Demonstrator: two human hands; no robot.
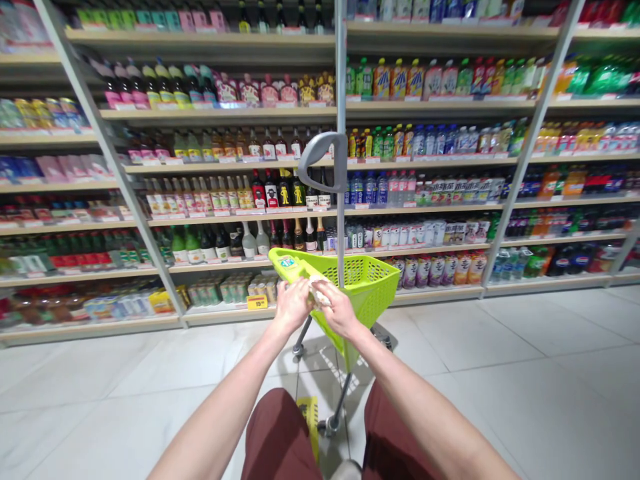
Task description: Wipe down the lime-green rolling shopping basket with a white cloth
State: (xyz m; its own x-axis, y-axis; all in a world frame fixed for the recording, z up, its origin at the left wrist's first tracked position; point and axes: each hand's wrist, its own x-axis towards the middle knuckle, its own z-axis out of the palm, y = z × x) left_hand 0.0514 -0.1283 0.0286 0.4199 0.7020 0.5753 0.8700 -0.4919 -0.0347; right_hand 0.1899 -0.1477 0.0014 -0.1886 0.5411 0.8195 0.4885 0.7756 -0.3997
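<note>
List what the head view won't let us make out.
Head view:
White wad: partly covered by the right hand; material unclear.
Green basket: floor hidden by its near walls.
Shelf labels: mostly too small and blurred to read.
Shoe: cut off by the bottom edge.

Hands: 2, left hand (294, 305) and right hand (339, 310). White cloth (319, 291): 1. Green basket cart (373, 293): 1. Grey loop handle (344, 163): 1. Casters (329, 425): at least 3. Trouser legs (275, 437): 2. Yellow price sign (257, 303): 1, bottom shelf (220, 319) front edge. Frosted white bottles (249, 244): 2. Orange blue-striped bottles (399, 80): 3.
</note>
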